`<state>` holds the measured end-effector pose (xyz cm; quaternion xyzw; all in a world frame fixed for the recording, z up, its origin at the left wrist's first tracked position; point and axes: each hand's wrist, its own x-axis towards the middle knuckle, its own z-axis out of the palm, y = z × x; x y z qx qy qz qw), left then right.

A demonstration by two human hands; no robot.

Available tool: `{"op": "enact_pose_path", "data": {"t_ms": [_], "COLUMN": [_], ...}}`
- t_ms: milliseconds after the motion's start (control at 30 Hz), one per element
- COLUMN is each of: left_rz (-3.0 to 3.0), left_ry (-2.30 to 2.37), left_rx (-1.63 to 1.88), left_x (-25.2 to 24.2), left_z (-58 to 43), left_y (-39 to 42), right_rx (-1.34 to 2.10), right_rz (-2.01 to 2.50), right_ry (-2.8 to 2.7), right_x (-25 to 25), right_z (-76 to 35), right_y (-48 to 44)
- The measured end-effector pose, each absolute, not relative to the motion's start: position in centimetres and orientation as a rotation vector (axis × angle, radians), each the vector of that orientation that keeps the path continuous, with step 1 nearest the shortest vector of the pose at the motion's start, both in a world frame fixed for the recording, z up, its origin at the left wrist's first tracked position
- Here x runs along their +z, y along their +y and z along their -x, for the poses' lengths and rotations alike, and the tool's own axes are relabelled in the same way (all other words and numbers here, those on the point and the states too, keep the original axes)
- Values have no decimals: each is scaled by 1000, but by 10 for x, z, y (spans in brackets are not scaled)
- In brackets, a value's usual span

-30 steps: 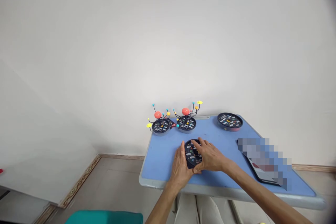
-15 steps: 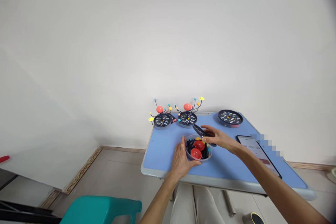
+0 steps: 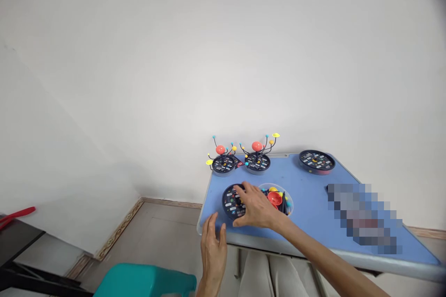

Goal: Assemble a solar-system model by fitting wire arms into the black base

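My right hand (image 3: 256,206) rests on a round black lid (image 3: 232,200) with coloured labels, lying flat on the blue table (image 3: 310,216) near its front left corner. Its fingers curl over the lid's right side. Beside it to the right stands an open clear round tray (image 3: 284,200) holding red half-balls, a yellow ball and black rods. My left hand (image 3: 212,247) hovers off the table's front edge, fingers apart and holding nothing.
Two assembled planet models (image 3: 223,158) (image 3: 258,156) stand at the table's back left. A closed black round kit (image 3: 316,161) sits at the back right. A blurred flat object (image 3: 364,220) lies on the right. A teal stool (image 3: 146,282) is below left.
My right hand has carried the black lid from above the tray to the table left of it. My left hand has left the tray and drawn back off the table's edge.
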<state>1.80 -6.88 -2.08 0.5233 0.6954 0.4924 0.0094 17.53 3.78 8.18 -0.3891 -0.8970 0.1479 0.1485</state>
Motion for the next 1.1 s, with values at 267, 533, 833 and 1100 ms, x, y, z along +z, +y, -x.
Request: {"op": "enact_pose_path", "data": {"t_ms": [267, 533, 833, 1100], "left_rz": [-1973, -2211, -2479, -2156], "left_ry": [2203, 2182, 1714, 1569], "left_rx": [1468, 1520, 1003, 1152], "left_x": [-31, -13, -26, -45], "left_z": [-20, -39, -154, -156], "left_y": [-73, -69, -23, -5], "right_rx": [380, 310, 286, 207], "right_rz": [1199, 1007, 1037, 1091], "right_ry": [-2753, -2610, -2743, -3171], "right_x": [49, 75, 102, 83], "right_z": [-146, -202, -185, -115], "right_y": [38, 62, 69, 52]}}
